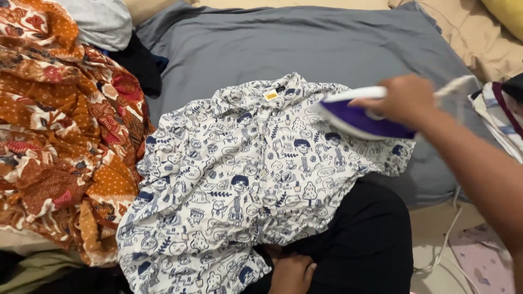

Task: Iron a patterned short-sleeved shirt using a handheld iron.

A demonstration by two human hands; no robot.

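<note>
White cotton shirt with blue cartoon print (239,179) lies flat on grey padded sheet (305,43). My right hand (406,100) grips the purple-and-white iron (354,117) on its sleeve; my left hand (291,274), loosely curled, holds nothing

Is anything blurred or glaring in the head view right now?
Head view: the right hand and the iron are motion-blurred; the shirt print is sharp; lighting is soft and even, no glare; the left hand sits dim at the bottom edge.

Lighting soft, even, moderately dim; no glare, shadows faint. Motion blur on right hand (406,100) and iron (357,117) at 2 o'clock; shirt print sharp.
</note>
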